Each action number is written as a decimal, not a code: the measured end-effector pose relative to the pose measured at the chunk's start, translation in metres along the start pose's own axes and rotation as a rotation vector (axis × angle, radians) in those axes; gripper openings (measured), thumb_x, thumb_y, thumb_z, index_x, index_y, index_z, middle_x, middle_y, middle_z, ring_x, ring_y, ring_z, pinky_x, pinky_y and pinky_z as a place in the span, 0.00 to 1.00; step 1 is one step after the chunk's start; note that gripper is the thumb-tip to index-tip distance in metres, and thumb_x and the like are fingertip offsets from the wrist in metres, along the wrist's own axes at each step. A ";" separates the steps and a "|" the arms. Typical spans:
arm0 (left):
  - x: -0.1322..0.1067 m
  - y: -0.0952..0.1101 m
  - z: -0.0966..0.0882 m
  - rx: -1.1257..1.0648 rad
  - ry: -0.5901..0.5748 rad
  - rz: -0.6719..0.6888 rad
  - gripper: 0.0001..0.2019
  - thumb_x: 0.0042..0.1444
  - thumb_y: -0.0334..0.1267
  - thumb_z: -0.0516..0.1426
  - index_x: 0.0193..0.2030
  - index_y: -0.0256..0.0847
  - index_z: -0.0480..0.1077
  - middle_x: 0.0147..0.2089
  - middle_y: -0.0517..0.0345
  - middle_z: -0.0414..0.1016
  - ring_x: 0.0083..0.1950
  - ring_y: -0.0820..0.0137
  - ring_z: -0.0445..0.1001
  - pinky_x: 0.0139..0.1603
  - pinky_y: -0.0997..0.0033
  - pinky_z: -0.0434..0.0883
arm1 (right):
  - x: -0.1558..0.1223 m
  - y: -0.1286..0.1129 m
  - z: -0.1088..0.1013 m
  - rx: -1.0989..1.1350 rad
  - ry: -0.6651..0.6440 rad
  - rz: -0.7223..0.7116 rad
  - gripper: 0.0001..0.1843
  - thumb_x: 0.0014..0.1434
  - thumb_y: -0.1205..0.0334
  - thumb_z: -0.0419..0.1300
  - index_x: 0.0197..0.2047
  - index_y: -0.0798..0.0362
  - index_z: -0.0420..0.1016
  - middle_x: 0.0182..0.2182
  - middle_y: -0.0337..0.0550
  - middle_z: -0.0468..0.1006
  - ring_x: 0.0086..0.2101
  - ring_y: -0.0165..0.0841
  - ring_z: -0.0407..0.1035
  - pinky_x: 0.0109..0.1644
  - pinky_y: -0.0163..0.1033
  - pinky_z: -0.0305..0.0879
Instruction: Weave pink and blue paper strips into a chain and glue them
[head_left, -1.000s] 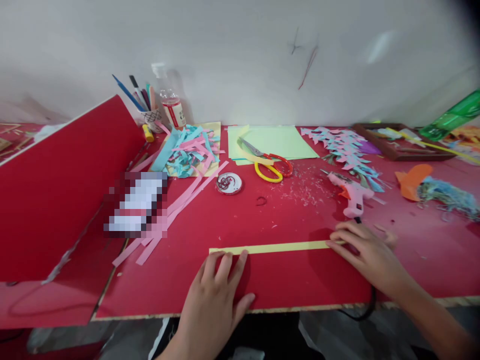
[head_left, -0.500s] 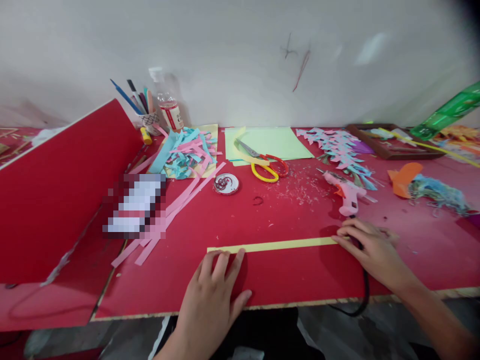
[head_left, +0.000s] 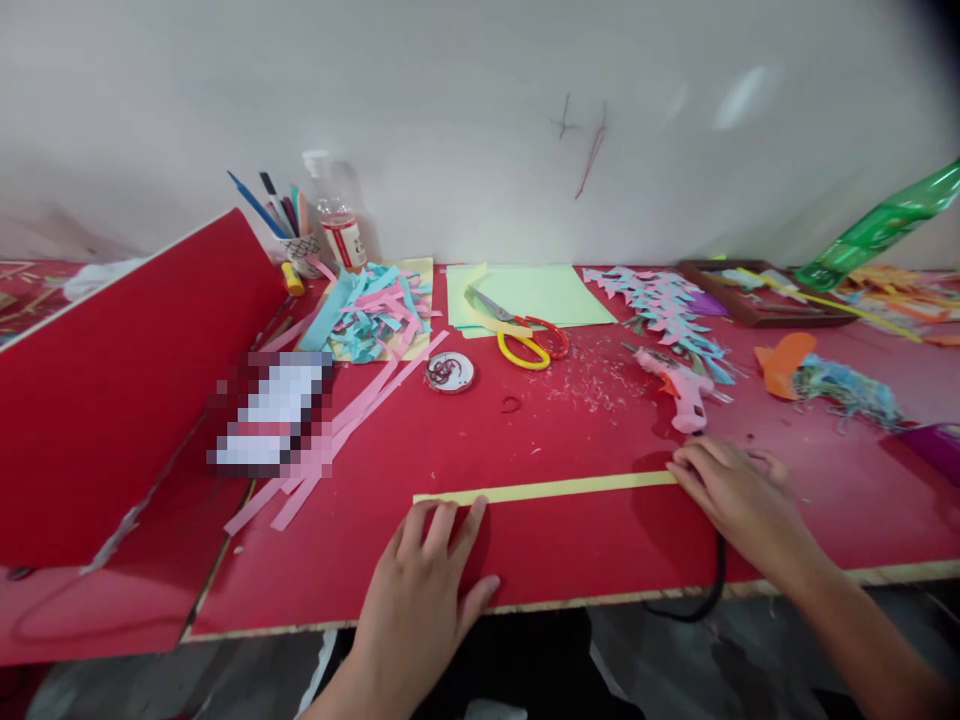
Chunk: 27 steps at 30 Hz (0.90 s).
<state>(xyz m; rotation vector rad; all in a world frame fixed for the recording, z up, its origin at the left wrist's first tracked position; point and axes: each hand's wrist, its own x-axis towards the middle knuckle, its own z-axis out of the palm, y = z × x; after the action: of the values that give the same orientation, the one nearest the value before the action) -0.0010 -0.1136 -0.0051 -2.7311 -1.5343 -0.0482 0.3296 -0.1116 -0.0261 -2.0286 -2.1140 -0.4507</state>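
A narrow yellow paper strip (head_left: 577, 488) lies across the red table in front of me, almost level. My left hand (head_left: 424, 560) rests palm down at its left end, fingers stretched and spread, with fingertips on the strip's lower edge. At the other end my right hand (head_left: 739, 495) has its thumb and fingers closed together around the strip's tip, which they cover. Just beyond that hand lies a pink glue gun (head_left: 682, 395), its black cord running beneath the hand and over the table edge.
Scissors (head_left: 525, 345) lie on pale green paper (head_left: 555, 290). Left of them are a small white dish (head_left: 450, 372), pink strips (head_left: 352, 430) and a heap of cut paper (head_left: 375, 310). A red board (head_left: 135, 400) leans at left by a blurred phone (head_left: 274, 410). A brown tray (head_left: 795, 315) sits back right.
The view has shifted slightly, so things at the back right appear further left. My left hand stays in place on the strip; my right hand is still at its right end.
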 end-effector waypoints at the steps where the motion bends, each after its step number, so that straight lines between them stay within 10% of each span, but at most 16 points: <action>1: 0.000 0.000 0.000 -0.002 0.003 -0.002 0.25 0.54 0.47 0.48 0.59 0.46 0.54 0.47 0.52 0.63 0.47 0.61 0.61 0.43 0.60 0.68 | 0.000 -0.003 -0.002 -0.054 0.023 -0.008 0.17 0.60 0.57 0.40 0.33 0.53 0.67 0.32 0.45 0.72 0.35 0.36 0.64 0.44 0.48 0.49; 5: 0.004 -0.004 -0.005 -0.019 -0.009 0.019 0.24 0.53 0.47 0.49 0.57 0.46 0.56 0.46 0.51 0.64 0.47 0.60 0.62 0.42 0.60 0.68 | 0.006 -0.032 -0.017 -0.018 0.112 -0.050 0.14 0.58 0.59 0.45 0.41 0.55 0.67 0.38 0.51 0.71 0.39 0.39 0.65 0.46 0.49 0.52; 13: 0.043 -0.030 -0.012 -0.112 -0.062 0.172 0.08 0.56 0.33 0.49 0.41 0.41 0.65 0.37 0.57 0.67 0.38 0.68 0.68 0.38 0.68 0.67 | 0.041 -0.112 -0.023 0.489 -0.252 -0.467 0.12 0.56 0.62 0.51 0.45 0.50 0.67 0.42 0.46 0.69 0.43 0.34 0.63 0.44 0.39 0.61; 21: 0.051 -0.032 -0.011 -0.064 -0.028 0.256 0.04 0.53 0.33 0.51 0.36 0.38 0.65 0.37 0.56 0.67 0.38 0.66 0.67 0.37 0.67 0.66 | 0.060 -0.132 -0.018 0.360 -0.209 -0.614 0.12 0.59 0.66 0.46 0.33 0.55 0.70 0.30 0.45 0.71 0.31 0.32 0.63 0.37 0.38 0.59; 27: 0.074 -0.051 -0.021 -0.380 -0.141 0.280 0.07 0.55 0.35 0.49 0.35 0.38 0.66 0.32 0.58 0.70 0.31 0.71 0.68 0.30 0.74 0.62 | 0.088 -0.139 -0.037 0.515 -0.252 -0.644 0.13 0.56 0.58 0.52 0.43 0.55 0.65 0.37 0.45 0.70 0.38 0.34 0.63 0.41 0.37 0.59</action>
<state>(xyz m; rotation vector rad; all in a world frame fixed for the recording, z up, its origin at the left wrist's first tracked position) -0.0066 -0.0247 0.0174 -3.2892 -1.2642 -0.1629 0.1836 -0.0442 0.0245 -1.1530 -2.6550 0.2798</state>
